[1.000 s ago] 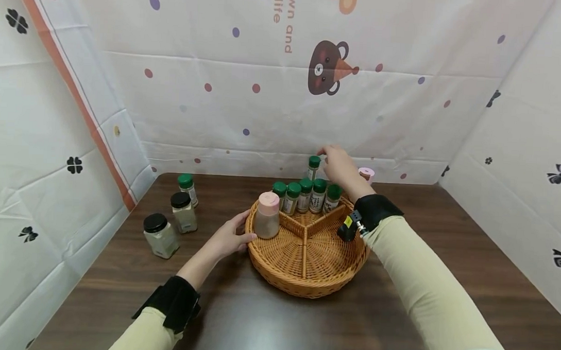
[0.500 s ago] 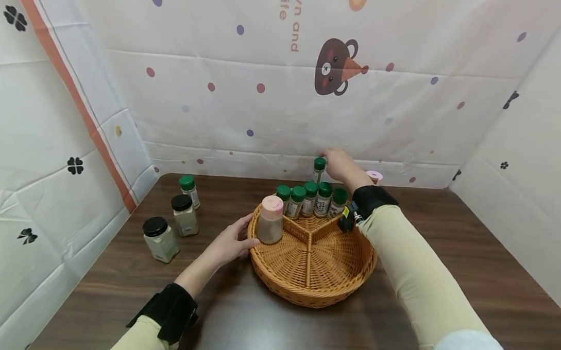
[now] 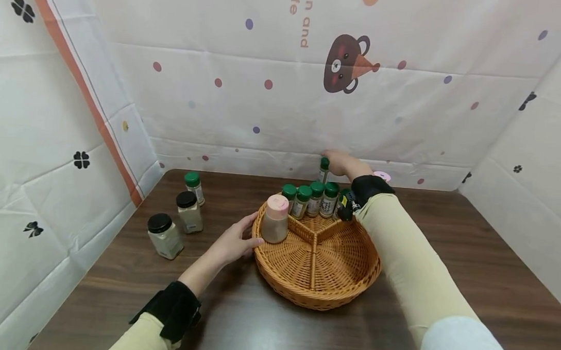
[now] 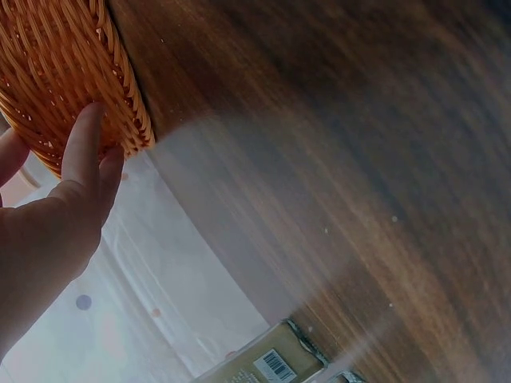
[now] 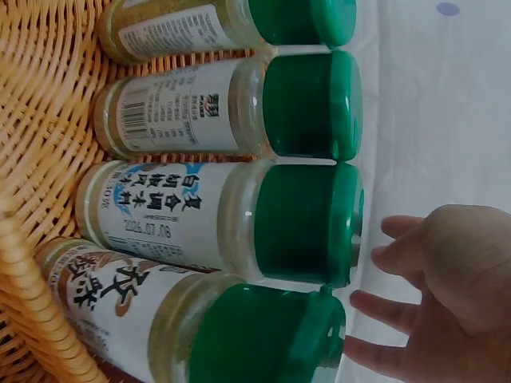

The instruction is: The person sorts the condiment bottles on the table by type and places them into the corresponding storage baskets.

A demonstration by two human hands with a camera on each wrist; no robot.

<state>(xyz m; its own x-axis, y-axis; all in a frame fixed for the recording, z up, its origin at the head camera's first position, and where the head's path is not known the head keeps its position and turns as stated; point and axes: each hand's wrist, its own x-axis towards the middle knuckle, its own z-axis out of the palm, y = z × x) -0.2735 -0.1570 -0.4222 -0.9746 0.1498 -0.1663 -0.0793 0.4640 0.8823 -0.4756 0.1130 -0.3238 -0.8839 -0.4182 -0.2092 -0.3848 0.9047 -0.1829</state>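
My left hand (image 3: 234, 242) grips the left rim of a round wicker basket (image 3: 304, 299), thumb over the edge. In the left wrist view its fingers (image 4: 84, 148) lie against the woven side. My right hand (image 3: 348, 164) reaches over the basket's back, beside a green-capped spice jar (image 3: 324, 171) standing behind the others. In the right wrist view the fingers are loosely spread behind the green caps, with nothing seen between them. Several green-capped spice jars (image 5: 180, 209) stand in the rear compartment. A pink-lidded jar (image 3: 275, 224) stands in the left compartment.
Left of the basket stand two black-lidded jars (image 3: 164, 236) and one green-capped jar (image 3: 194, 187) on the wooden table (image 3: 238, 318). A pink lid (image 3: 382, 176) shows behind my right wrist. Patterned white cloth (image 3: 264, 107) hangs at the back and sides.
The view has shifted, so the basket and jars sit further right in frame. My right hand has sunk slightly behind the rear jar. My left hand keeps its hold on the rim.
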